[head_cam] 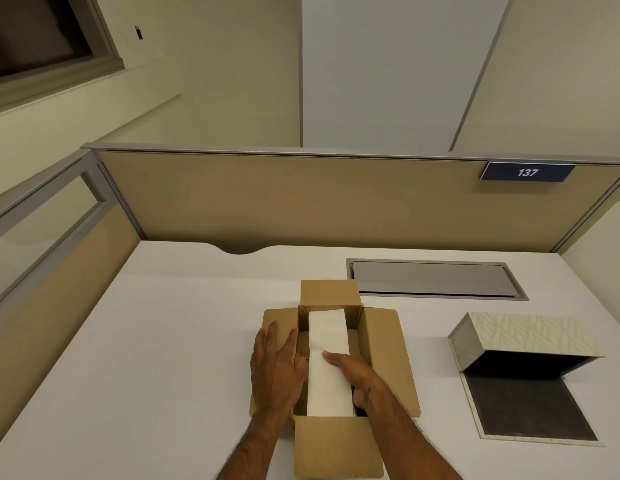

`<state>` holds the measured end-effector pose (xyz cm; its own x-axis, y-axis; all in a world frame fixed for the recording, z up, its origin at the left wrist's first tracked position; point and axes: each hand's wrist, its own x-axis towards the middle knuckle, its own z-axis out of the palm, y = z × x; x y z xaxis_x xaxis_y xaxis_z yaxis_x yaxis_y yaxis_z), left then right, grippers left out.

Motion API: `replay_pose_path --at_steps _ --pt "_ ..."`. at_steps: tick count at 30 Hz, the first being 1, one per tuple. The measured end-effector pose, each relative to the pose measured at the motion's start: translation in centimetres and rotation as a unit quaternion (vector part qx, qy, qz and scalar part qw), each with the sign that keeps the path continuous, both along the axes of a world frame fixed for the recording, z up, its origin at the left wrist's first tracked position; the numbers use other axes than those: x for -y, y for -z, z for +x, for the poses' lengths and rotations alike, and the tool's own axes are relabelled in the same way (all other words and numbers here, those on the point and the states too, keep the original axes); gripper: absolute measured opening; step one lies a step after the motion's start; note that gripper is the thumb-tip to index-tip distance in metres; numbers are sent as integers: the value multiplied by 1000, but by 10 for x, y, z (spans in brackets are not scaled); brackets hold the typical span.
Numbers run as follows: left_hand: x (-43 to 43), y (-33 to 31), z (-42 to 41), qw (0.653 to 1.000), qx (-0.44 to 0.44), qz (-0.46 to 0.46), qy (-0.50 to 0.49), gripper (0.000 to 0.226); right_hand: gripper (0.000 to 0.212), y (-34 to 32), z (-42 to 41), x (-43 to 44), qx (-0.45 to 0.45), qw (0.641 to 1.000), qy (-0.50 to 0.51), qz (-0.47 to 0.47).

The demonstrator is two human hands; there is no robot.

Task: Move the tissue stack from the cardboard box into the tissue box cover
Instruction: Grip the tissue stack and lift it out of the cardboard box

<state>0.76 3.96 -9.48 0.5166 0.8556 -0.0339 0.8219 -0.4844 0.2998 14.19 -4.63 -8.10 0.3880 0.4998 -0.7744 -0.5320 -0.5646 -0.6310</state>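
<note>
Clearly early: the tissue stack [327, 362] sits inside the cardboard box [384, 358], lower centre. The left hand [277, 365] lies flat on its flap; the right hand [357, 375] cups the stack's edge, fingers hidden. The tissue box cover [530, 337], right, gapes empty.

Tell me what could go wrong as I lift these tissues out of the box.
1. The tissue stack is loose sheets; the right hand grips one side, thumb on top, so sheets could fan out or sag.
2. The left hand rests on the cardboard box flap, not under the stack, so that side may droop.
3. The tissue box cover sits well to the right, so the stack may spill on the way.
</note>
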Motion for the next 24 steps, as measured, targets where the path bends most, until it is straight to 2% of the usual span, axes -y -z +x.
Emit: replay_pose_path --at_steps 6,24 --pt "2 -1 1 1000 -3 1 -2 61 52 -2 -2 2 11 1000 5 3" --pt "0 -4 3 1000 8 -11 -13 62 32 -54 1 8 -27 996 25 87"
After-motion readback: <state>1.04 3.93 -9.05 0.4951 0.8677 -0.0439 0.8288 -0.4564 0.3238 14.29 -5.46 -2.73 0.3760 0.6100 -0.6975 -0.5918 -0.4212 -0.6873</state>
